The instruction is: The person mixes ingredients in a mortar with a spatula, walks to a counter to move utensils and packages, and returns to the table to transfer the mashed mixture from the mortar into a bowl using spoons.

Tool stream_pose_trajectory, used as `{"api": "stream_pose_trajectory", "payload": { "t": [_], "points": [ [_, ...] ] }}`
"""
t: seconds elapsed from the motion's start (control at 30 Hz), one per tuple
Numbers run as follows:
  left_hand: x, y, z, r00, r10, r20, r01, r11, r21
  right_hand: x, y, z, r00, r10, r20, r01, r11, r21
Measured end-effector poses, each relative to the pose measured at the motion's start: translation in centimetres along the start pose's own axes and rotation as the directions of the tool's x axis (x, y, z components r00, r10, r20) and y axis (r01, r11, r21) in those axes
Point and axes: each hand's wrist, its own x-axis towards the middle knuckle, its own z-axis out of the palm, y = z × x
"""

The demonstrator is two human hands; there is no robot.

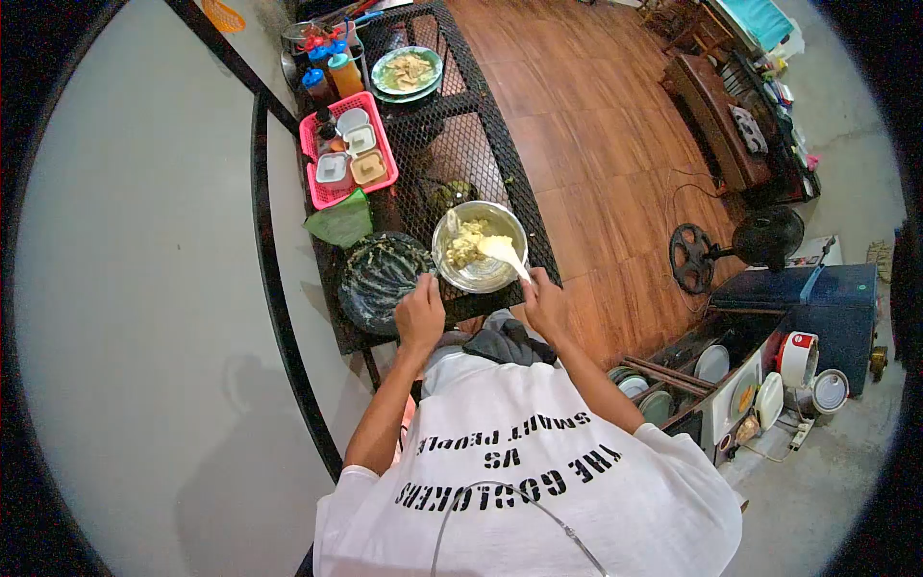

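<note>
A round metal pot [445, 272] stands near the front of the black mesh table, with a lumpy pale-yellow mash [465, 242] inside. At its left rim, my left hand [420, 315] is closed on the pot's edge or small handle; the exact grip is partly hidden. In my right hand [546, 306] is the handle of a white spatula [504, 252], and its broad head rests over the mash, with some of it on the blade. Just left of the pot sits a dark stone mortar [380, 284] with pale smears inside, close to my left hand.
Behind the mortar lies a green leaf piece [342, 221]. A pink basket [389, 159] holds lidded containers, and sauce bottles [344, 75] stand beyond it. Farther back is a plate of food [430, 79]. A black fan [769, 237] stands on the floor at right, near a dish rack [673, 380].
</note>
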Motion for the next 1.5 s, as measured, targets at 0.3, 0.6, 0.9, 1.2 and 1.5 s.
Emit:
{"api": "stream_pose_trajectory", "payload": {
  "t": [0.3,0.6,0.9,1.2,1.5],
  "points": [
    [0.0,-1.6,0.1,0.940,0.178,0.291,-0.197,0.980,0.037,-0.3,2.2,-0.2,0.944,-0.312,0.106,0.326,0.932,-0.157],
    [1.6,-1.5,-1.0,0.910,0.214,0.355,-0.218,0.975,-0.029,0.4,1.9,-2.0,0.915,-0.352,0.195,0.383,0.911,-0.153],
    [2.6,-2.6,0.7,0.893,0.171,0.417,-0.169,0.985,-0.042,0.9,3.1,-2.7,0.834,-0.479,0.274,0.540,0.810,-0.227],
    [2.3,-2.1,0.8,0.930,0.180,0.319,-0.166,0.984,-0.071,1.6,3.0,-3.2,0.873,-0.440,0.210,0.470,0.874,-0.121],
    [0.9,-2.2,1.2,0.924,0.271,0.269,-0.240,0.960,-0.143,1.7,2.9,-1.6,0.964,-0.236,0.123,0.233,0.972,0.037]
  ]
}}
